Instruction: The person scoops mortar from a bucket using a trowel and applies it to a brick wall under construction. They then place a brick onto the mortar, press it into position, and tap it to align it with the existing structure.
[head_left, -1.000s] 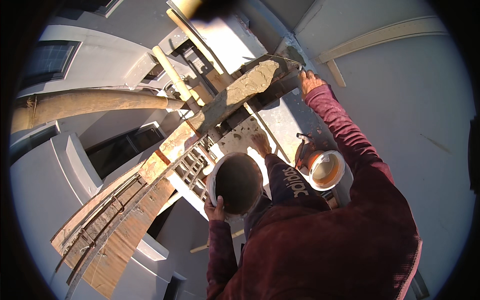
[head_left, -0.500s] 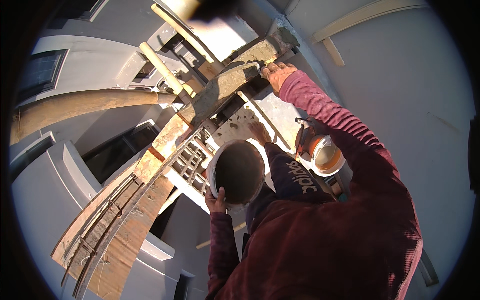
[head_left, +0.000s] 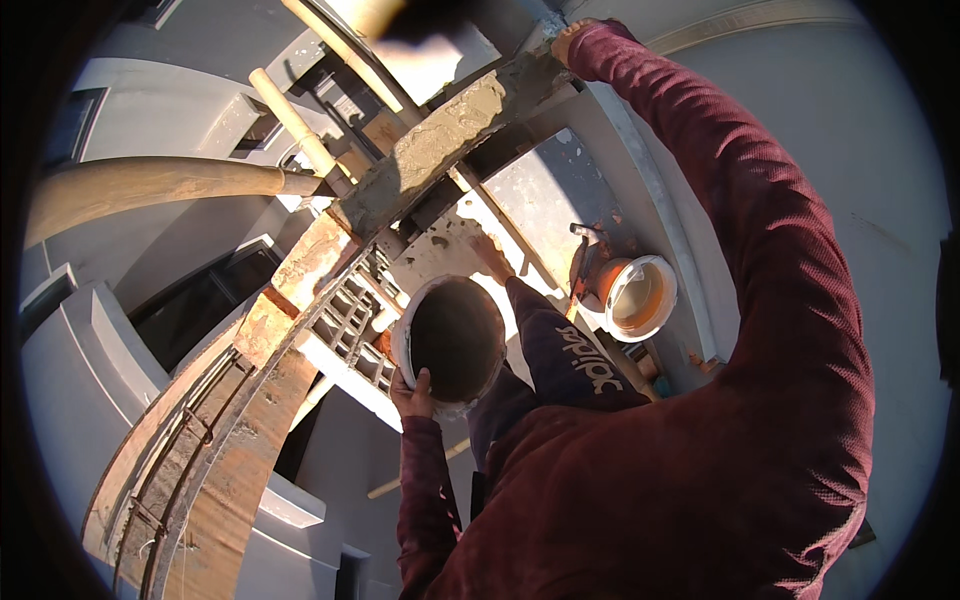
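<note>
My left hand (head_left: 412, 393) grips the near left rim of a round bucket (head_left: 398, 340), its thumb over the edge. The bucket tilts toward me, and its inside is dark grey and shaded. My right arm reaches out to the far end of a long narrow ledge topped with wet grey mortar (head_left: 450, 130). There my right hand (head_left: 572, 42) is closed near the corner by the wall; the sleeve and shadow hide what it holds, if anything. The mortar surface is rough and lumpy, partly in sunlight.
An orange-and-white bucket (head_left: 665, 300) stands right of my legs beside a tool handle (head_left: 588, 233). Wooden formwork (head_left: 225, 480) with rusty steel bars (head_left: 185, 480) runs lower left. Round wooden poles (head_left: 160, 190) meet the ledge. A grey wall (head_left: 850, 200) bounds the right.
My right hand has moved farther away and to the right, from midway along the mortar to its far end. My left hand keeps its hold on the bucket; the view has shifted slightly.
</note>
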